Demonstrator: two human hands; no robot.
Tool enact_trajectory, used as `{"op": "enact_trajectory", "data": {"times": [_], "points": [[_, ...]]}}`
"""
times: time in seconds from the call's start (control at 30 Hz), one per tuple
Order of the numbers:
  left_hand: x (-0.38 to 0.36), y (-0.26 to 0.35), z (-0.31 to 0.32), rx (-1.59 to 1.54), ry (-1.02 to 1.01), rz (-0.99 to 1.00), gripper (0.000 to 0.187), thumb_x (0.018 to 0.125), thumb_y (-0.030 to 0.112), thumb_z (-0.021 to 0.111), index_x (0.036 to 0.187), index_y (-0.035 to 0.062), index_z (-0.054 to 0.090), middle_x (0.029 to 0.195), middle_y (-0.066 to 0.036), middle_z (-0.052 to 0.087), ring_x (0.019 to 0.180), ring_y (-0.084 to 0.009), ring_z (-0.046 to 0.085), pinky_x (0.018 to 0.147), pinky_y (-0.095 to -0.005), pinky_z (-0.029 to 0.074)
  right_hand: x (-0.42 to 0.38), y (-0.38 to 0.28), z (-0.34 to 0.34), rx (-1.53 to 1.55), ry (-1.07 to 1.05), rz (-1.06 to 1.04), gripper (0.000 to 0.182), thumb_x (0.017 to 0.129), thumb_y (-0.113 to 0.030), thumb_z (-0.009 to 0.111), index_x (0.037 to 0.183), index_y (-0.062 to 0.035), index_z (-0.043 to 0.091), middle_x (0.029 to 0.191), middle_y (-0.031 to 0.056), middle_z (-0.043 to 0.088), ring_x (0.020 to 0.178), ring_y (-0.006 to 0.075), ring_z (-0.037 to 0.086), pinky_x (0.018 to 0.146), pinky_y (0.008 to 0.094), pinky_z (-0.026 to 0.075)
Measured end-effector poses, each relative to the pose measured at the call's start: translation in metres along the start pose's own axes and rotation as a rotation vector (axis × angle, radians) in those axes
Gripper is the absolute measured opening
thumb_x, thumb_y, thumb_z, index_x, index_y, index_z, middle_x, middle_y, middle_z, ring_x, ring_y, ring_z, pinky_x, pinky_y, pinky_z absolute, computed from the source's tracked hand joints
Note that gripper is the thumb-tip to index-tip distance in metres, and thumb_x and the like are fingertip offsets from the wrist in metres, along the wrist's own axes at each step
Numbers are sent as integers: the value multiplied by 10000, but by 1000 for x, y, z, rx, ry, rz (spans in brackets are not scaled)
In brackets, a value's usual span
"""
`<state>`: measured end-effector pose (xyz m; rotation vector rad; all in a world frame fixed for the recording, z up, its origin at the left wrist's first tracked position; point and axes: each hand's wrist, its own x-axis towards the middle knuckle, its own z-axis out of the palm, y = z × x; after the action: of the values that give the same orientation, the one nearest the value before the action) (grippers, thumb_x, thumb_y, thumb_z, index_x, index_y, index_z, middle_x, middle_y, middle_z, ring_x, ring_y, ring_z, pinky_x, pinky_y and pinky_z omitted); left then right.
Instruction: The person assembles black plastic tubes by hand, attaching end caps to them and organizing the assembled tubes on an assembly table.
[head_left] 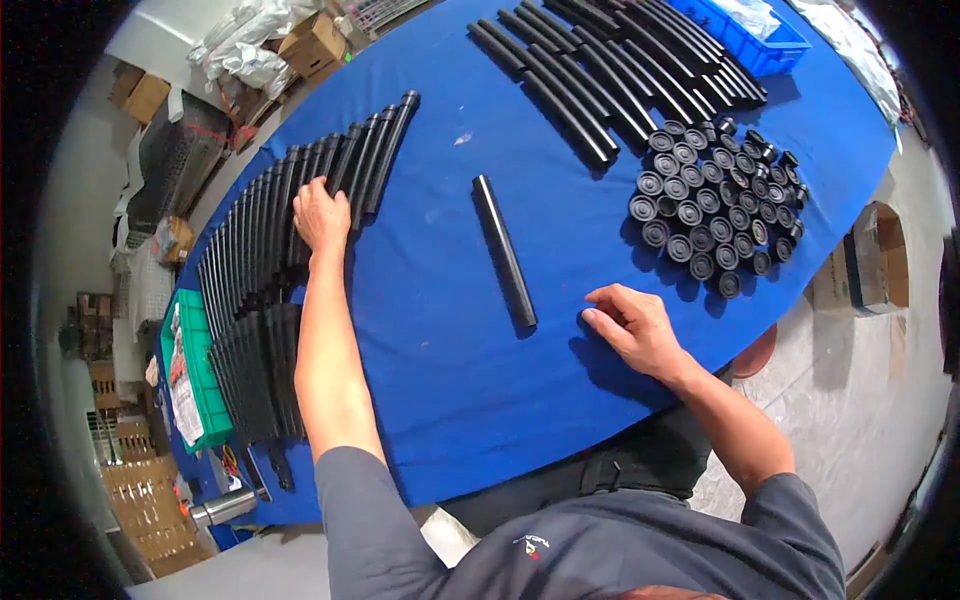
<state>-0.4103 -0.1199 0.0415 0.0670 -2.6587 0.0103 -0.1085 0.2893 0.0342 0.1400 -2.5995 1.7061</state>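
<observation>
My left hand [322, 214] rests on the row of black capped tubes [262, 222] at the left, its fingers closed around one of them. That tube is mostly hidden under the hand. Over the cloth, my right hand [640, 328] holds nothing, its fingers loosely bent and the thumb apart from the forefinger. Between the hands, a single black tube [504, 252] lies at a slight slant, touched by neither. Beyond my right hand sits a cluster of round black caps [702, 238], many with ringed faces up.
Several more black tubes [570, 85] lie in rows at the far side of the blue-covered table [430, 400]. A blue crate [775, 55] stands at the far right corner, a green crate [208, 375] at the left edge. A cardboard box [880, 258] is beyond the right edge.
</observation>
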Motion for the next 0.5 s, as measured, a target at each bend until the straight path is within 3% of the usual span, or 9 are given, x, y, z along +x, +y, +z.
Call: {"op": "enact_trajectory", "data": {"times": [0.23,0.33,0.4,0.5], "points": [[-28,-5,-11,-61,42,58,406,885,185,737,1266,98,626,1256,-107,636,1234,-330,555,1016,-484,472,0,-1,0,-27,2,-21,262,948,-219,701,1048,21,670,815,160,692,675,265,675,629,368,532],[-49,10,-26,-174,239,148,363,900,161,706,1244,74,632,1221,-122,641,1189,-335,570,990,-479,474,0,2,3,1,11,-28,254,949,-224,697,1039,12,672,815,161,687,686,279,676,633,379,527],[-75,43,-46,-415,65,102,370,909,181,706,1248,53,633,1162,-133,666,1101,-312,616,956,-448,485,-1,4,3,-28,26,-93,251,951,-235,689,1009,8,667,796,170,668,703,308,667,649,403,519],[-129,107,-70,-647,-61,154,448,891,261,761,1272,60,634,739,-93,679,679,-263,660,692,-408,533,-2,6,3,19,50,-141,235,947,-215,688,1009,11,667,796,179,673,708,318,670,653,405,524]]}}
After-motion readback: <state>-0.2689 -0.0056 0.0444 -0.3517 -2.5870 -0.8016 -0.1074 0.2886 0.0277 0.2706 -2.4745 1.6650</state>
